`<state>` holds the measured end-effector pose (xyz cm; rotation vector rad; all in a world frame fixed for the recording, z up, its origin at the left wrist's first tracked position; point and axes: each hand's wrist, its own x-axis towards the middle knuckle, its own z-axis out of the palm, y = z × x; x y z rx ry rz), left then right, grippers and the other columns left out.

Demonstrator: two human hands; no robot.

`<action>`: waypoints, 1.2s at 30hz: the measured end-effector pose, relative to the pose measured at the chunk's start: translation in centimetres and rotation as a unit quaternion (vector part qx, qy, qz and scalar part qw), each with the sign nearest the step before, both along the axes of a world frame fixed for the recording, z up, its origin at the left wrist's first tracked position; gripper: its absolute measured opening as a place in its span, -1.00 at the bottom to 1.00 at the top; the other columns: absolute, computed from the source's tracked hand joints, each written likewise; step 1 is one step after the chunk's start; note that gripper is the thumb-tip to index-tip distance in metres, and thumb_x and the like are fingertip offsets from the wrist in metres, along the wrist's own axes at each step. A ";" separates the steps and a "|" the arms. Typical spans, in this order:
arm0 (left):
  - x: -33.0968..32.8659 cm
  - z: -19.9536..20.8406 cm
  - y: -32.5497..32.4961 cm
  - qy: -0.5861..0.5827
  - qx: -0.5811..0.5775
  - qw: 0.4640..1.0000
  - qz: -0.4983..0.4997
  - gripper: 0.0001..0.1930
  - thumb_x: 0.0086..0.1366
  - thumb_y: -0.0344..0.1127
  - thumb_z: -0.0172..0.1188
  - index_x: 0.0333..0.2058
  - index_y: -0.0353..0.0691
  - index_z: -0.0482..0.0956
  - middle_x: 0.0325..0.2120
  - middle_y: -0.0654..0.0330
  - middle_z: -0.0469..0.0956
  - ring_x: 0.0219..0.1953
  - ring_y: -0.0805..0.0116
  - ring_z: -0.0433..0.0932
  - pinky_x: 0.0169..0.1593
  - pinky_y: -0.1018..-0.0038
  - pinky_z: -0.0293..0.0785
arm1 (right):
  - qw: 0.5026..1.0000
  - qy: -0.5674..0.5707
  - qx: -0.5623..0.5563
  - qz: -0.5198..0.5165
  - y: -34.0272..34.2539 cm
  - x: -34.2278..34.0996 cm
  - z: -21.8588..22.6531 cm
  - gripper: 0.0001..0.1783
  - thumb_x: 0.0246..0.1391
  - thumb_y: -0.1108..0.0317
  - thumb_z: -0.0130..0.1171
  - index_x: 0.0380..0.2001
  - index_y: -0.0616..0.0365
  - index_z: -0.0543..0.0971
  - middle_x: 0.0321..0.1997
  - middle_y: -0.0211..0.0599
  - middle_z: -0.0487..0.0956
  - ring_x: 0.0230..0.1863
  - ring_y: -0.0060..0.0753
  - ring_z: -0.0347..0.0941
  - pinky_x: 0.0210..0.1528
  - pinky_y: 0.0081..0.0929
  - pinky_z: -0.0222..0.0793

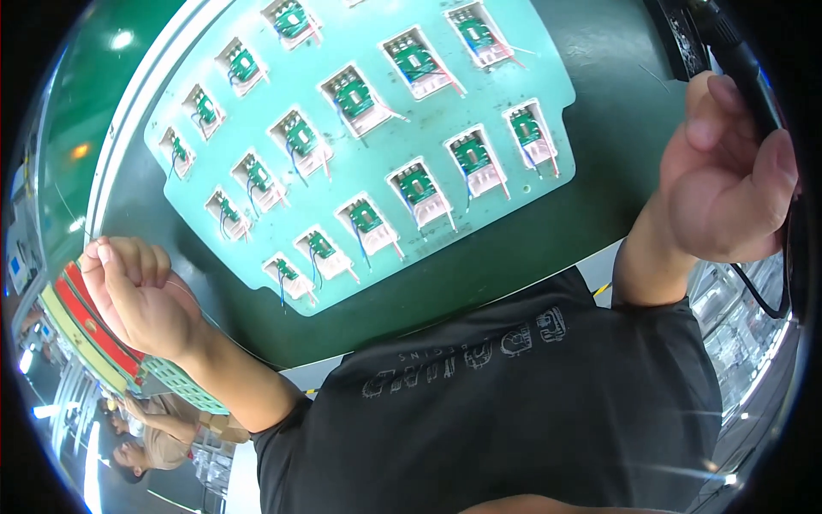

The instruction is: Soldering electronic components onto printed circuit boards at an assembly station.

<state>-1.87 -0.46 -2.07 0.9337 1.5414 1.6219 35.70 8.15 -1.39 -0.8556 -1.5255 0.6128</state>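
Fingers [104,254] of left hand [154,304] pinch thin wire [183,288].

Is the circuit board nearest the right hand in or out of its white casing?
In: the green circuit board lies within the white casing, whose rim shows around it. Whether it is fastened, I cannot tell.

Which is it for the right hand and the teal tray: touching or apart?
Apart. The head view plainly shows dark green tabletop between the right hand and the teal tray.
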 end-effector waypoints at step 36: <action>-2.4 -1.5 0.2 -0.173 0.012 0.985 -0.017 -0.81 0.30 -0.26 -0.23 -0.36 -0.21 0.32 -0.72 0.39 0.03 -0.69 0.63 -0.06 -0.63 0.68 -0.12 | 0.994 0.021 -0.059 0.088 2.5 0.4 -0.7 -0.65 0.06 0.22 -0.23 -0.33 0.21 0.48 -0.47 -0.33 0.43 -0.58 -0.60 0.15 -0.55 -0.66 -0.01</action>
